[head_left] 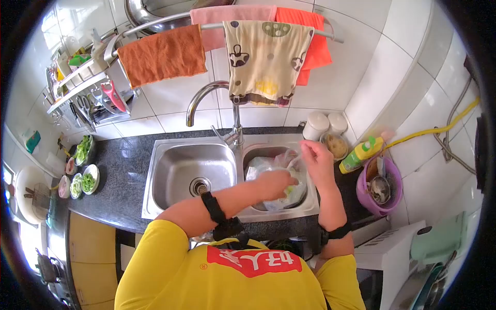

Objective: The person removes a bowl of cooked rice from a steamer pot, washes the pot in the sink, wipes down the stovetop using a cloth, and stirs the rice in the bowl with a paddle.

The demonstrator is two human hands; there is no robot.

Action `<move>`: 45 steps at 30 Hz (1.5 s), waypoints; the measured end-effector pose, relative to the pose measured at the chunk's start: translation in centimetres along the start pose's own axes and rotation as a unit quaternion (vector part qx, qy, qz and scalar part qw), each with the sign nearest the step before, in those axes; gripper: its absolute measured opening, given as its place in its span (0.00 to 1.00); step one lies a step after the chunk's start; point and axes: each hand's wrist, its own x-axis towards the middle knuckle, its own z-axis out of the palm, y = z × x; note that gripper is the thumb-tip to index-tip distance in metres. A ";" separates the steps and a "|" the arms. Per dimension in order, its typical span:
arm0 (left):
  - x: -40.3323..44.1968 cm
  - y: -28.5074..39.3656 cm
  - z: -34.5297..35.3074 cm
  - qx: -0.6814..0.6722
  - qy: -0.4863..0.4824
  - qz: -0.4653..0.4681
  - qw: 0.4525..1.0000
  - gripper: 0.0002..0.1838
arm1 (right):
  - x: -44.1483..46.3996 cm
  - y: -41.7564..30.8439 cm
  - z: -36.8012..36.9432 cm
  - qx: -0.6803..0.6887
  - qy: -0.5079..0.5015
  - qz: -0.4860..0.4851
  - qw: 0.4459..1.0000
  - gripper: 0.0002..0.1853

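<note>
A thin, clear plastic bag lies crumpled in the right-hand basin of the steel sink. My left hand reaches over that basin from the left, fingers curled down into the bag; what they hold is hidden. A bit of pale green shows beside its fingertips. At the basin's right edge, my right hand is raised with its fingers pinched together beside the bag's upper edge, which it seems to hold up.
The left basin sits under the curved tap. Bowls of chopped greens stand at the counter's left. On the right are a yellow bottle, a purple bucket and white canisters. Towels hang above.
</note>
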 end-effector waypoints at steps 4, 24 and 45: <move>0.6 -0.5 -5.0 0.000 0.199 -0.076 0.977 0.16 | 3.5 0.8 0.3 0.077 -0.042 0.043 0.995 0.20; 6.0 -10.2 -16.8 -0.350 0.409 -0.188 0.822 0.24 | 12.4 -4.3 7.1 0.435 -0.069 0.060 0.896 0.31; -16.5 -5.0 -12.2 -0.063 0.255 -0.170 0.950 0.26 | 11.9 13.0 6.3 0.077 0.046 -0.039 0.995 0.22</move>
